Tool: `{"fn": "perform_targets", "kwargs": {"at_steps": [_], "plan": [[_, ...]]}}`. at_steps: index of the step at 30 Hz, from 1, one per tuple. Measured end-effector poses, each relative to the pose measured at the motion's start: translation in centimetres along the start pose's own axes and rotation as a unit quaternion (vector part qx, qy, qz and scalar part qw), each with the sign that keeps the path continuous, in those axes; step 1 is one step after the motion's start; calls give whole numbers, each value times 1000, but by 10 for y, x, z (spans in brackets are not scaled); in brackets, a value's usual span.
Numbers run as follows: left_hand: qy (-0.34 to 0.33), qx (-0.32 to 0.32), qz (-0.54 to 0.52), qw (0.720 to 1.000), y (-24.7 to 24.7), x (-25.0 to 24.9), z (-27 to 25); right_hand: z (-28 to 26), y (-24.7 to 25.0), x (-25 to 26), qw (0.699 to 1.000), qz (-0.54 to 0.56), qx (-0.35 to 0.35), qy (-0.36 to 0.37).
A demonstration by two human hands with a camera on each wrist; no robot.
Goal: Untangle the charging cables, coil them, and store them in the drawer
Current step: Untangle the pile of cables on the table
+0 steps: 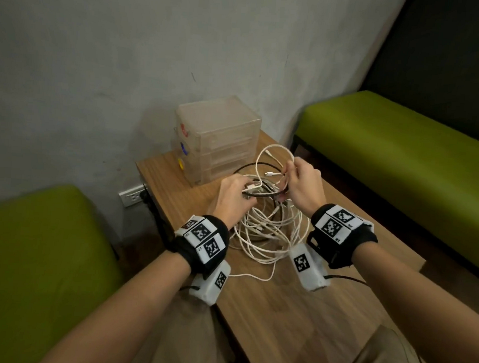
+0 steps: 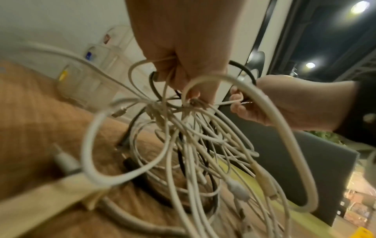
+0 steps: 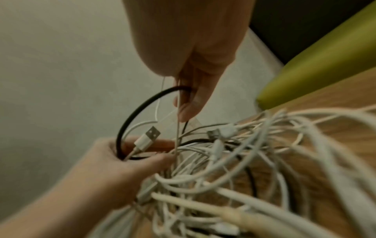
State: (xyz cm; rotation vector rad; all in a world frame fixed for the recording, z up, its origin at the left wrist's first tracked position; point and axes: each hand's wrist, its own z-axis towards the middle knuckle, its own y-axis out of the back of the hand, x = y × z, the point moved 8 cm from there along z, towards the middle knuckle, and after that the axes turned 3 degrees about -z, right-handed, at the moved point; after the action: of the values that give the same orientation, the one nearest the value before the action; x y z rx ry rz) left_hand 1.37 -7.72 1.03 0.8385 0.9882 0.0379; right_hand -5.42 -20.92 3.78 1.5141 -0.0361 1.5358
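Note:
A tangle of several white cables [image 1: 266, 228] and a black cable [image 1: 261, 166] lies on the wooden table [image 1: 295, 311], partly lifted. My left hand [image 1: 233, 193] grips a bunch of white strands and the black cable [image 2: 151, 83]; a white USB plug [image 3: 147, 136] sticks out of its fist. My right hand [image 1: 300, 182] is raised a little higher. It pinches a thin white cable [image 3: 178, 122] and hooks the black cable loop [image 3: 142, 106]. A white loop [image 1: 273, 155] stands up beyond the hands. The clear three-drawer unit [image 1: 218, 138] stands at the table's back, its drawers closed.
Green benches [image 1: 402, 152] [image 1: 31, 266] flank the table to the right and left. A grey wall runs close behind the drawer unit. A wall socket [image 1: 132, 195] sits low beside the table's left edge. Bare tabletop extends in front of the tangle.

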Motion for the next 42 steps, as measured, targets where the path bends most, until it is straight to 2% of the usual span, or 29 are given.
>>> {"fn": "perform_targets", "kwargs": {"at_steps": [2,4,7,14,17,18,20,22,23,25,28,31,33,36,37,38,42], "plan": [[19,27,30,999,0,4,1,-3,-17,0,992,-102,72,27],[51,66,41,996,-2,8,2,-10,-39,1,970,-178,158,58],[96,49,21,994,1,19,1,-15,-59,3,936,-247,238,86],[64,-5,-21,998,11,22,3,-25,-70,4,846,-437,291,95],[48,4,-21,999,8,25,-1,-27,-73,1,810,-486,313,95],[52,20,-13,998,6,28,-1,-26,-73,1,808,-490,312,96],[52,83,17,995,-4,36,-2,-21,-68,2,832,-460,299,87],[52,149,56,986,-13,42,-4,-9,-60,8,882,-381,267,78],[52,159,63,984,-13,44,-4,-3,-55,11,905,-336,250,70],[53,146,29,987,-9,44,-1,7,-46,15,934,-270,225,57],[32,123,-28,991,-1,37,2,13,-32,21,956,-217,187,62],[20,127,-82,988,2,37,2,16,-16,23,982,-135,123,55],[19,104,-104,989,4,39,0,14,-12,23,990,-91,95,50],[39,-7,-122,992,15,49,-1,4,-17,21,995,-26,75,57],[51,-27,-108,993,16,51,-1,2,-18,21,996,11,62,56],[62,-27,-91,993,15,52,1,1,-20,20,996,56,52,51],[102,71,-87,988,-1,48,3,-5,-39,15,972,220,83,-7]]}}
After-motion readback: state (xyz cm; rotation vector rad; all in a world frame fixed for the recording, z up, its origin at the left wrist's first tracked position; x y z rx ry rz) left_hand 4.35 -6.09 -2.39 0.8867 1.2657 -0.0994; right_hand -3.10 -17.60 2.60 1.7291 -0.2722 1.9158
